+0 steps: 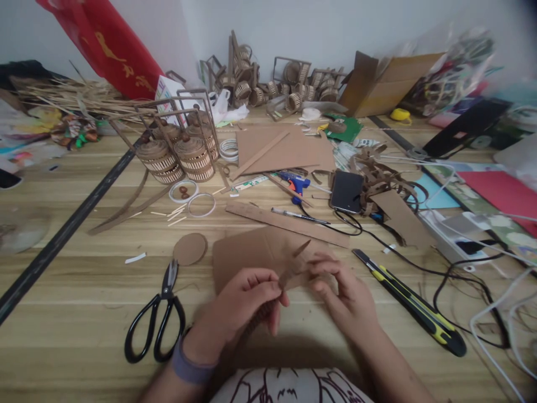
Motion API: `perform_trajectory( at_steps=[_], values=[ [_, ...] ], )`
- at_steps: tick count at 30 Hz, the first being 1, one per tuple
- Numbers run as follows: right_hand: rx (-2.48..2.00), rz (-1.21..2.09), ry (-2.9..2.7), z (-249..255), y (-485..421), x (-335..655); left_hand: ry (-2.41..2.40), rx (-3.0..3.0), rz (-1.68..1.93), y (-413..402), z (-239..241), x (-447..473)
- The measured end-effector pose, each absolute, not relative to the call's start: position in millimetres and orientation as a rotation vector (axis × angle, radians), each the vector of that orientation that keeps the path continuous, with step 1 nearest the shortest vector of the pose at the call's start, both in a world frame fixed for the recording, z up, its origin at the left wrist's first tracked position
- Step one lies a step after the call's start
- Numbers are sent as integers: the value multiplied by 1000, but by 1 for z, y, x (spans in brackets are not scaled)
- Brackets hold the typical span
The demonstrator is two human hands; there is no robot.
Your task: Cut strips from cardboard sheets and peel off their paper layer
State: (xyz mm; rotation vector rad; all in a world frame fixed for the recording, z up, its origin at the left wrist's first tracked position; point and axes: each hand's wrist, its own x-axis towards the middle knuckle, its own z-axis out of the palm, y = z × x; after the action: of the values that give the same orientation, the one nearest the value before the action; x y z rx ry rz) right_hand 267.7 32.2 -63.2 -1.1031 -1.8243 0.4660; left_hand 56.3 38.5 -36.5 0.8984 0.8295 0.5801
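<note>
My left hand [245, 299] is closed, thumb against fingers, on a thin brown cardboard strip [288, 275]. The strip's upper part is blurred, and a darker ribbed length of it shows below the palm. Just to the right, my right hand [350, 294] has its fingers bent and apart, close to the strip with nothing visible between them. Under and beyond both hands lies a flat cardboard sheet [239, 254]. Black-handled scissors [161, 310] rest left of my left hand, their tips at a cardboard disc [190, 249]. A yellow and black utility knife [409, 302] lies right of my right hand.
Small slatted baskets [194, 157] with tall handles stand at the back left. A blue glue gun [296, 184], a pen [300, 216] and a phone [347, 191] lie beyond the sheet. Black cable [394, 246] runs along the right. A cardboard box [377, 84] stands behind.
</note>
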Motion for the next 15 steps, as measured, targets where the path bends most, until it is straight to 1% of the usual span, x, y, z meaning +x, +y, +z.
perform_trajectory(
  at_steps=[5,9,11,15],
  values=[
    [-1094,847,-1850,-62,25,259,694,709,686,41,-48,53],
    [-1137,1098,-1560,-64,18,247,550,485,726,41,-58,55],
    [-1173,1150,-1352,-64,19,244,456,361,726,43,-61,55],
    [-1205,1149,-910,-62,28,247,306,246,794,49,-62,52]
  ],
)
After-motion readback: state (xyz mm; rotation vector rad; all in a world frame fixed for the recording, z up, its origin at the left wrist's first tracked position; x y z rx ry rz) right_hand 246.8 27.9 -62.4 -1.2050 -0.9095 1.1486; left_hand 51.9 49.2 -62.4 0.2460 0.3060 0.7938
